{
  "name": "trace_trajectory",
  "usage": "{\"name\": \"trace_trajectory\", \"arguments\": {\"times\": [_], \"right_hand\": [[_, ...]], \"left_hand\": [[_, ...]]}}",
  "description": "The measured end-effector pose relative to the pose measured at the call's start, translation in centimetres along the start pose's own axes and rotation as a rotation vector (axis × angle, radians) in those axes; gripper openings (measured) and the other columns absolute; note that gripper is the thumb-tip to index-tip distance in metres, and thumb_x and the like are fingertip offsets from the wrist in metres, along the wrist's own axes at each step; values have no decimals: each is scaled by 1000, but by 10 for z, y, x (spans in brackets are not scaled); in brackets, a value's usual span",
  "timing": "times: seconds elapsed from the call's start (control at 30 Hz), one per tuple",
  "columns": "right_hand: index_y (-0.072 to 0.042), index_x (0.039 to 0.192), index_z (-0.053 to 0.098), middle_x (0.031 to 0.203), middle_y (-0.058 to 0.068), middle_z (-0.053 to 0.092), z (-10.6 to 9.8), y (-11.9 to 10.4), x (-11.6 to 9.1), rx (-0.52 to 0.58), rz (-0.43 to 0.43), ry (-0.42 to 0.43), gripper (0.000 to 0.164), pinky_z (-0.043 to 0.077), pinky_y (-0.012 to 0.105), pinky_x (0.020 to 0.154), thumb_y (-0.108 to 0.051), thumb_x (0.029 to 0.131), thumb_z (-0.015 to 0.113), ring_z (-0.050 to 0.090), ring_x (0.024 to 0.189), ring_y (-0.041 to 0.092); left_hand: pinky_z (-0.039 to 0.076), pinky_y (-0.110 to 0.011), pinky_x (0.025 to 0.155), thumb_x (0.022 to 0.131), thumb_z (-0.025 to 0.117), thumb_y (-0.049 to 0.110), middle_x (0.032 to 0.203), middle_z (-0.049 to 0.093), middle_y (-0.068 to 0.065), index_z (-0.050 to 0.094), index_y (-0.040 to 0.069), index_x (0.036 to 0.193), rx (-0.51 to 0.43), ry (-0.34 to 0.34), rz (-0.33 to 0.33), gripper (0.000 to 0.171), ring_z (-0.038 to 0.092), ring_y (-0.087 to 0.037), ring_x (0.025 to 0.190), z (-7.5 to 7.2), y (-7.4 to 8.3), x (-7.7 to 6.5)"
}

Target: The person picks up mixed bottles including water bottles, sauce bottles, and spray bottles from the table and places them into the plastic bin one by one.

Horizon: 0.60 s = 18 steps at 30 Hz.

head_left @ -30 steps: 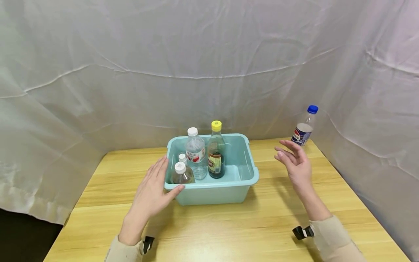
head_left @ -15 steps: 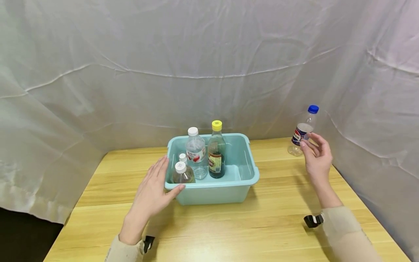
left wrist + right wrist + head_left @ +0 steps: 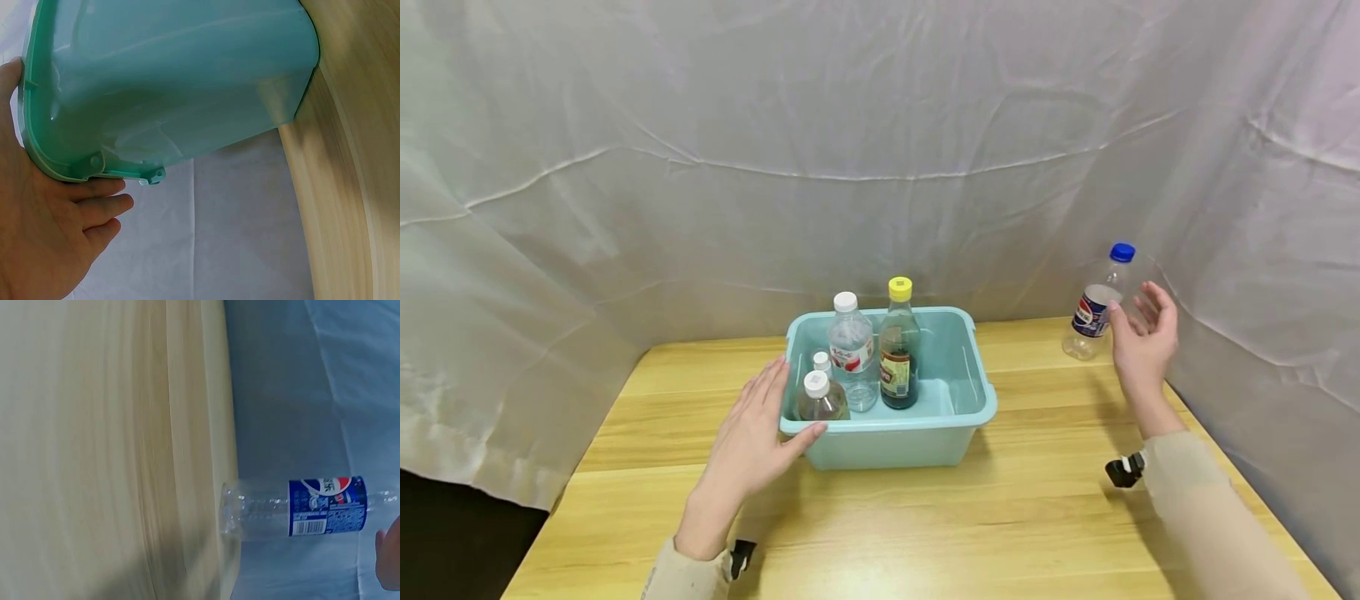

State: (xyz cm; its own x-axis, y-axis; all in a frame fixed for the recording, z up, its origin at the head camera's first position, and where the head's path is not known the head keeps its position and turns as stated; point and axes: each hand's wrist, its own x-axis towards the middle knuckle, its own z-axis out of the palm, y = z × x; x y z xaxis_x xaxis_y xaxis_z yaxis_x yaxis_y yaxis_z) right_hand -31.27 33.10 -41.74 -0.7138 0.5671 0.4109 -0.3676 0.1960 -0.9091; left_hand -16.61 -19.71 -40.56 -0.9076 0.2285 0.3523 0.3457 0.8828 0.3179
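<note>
My left hand (image 3: 748, 437) rests on the front left corner of a light blue plastic tub (image 3: 891, 446), fingers along its left side and thumb on the front rim. Inside the tub stand a clear bottle with a white cap (image 3: 850, 354), a bottle of dark liquid with a yellow cap (image 3: 897, 358) and two smaller white-capped bottles (image 3: 822, 400). At the far right of the table, a clear soda bottle (image 3: 1093, 312) with a blue cap and blue label stands upright. Close to its right side is my right hand (image 3: 1142, 346), fingers apart and loosely bent, holding nothing.
The wooden table (image 3: 880, 533) ends at the back and right against a hanging grey cloth (image 3: 880, 225). The soda bottle is near the table's back right corner. A dark area (image 3: 460, 542) shows beyond the left edge.
My right hand has moved right, from left of and in front of the soda bottle to its right side, and its fingers have spread. My left hand has stayed on the tub.
</note>
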Motion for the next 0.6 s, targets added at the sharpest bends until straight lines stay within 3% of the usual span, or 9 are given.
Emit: {"name": "trace_trajectory", "arguments": {"times": [0.33, 0.6], "right_hand": [[-25, 162, 35, 165, -5, 38, 2, 16, 26, -226, 27, -104, 80, 32, 31, 124, -32, 95, 77, 38, 150, 18], [-28, 164, 33, 166, -6, 36, 5, 24, 37, -291, 29, -121, 83, 35, 34, 123, -35, 94, 77, 39, 150, 23]], "left_hand": [[23, -57, 127, 94, 65, 63, 168, 28, -20, 28, -4, 161, 2, 10, 6, 102, 28, -40, 155, 0, 0, 0], [24, -59, 126, 94, 65, 63, 168, 29, -21, 29, -4, 161, -1, 12, 6, 102, 28, -39, 155, 1, 0, 0]]}}
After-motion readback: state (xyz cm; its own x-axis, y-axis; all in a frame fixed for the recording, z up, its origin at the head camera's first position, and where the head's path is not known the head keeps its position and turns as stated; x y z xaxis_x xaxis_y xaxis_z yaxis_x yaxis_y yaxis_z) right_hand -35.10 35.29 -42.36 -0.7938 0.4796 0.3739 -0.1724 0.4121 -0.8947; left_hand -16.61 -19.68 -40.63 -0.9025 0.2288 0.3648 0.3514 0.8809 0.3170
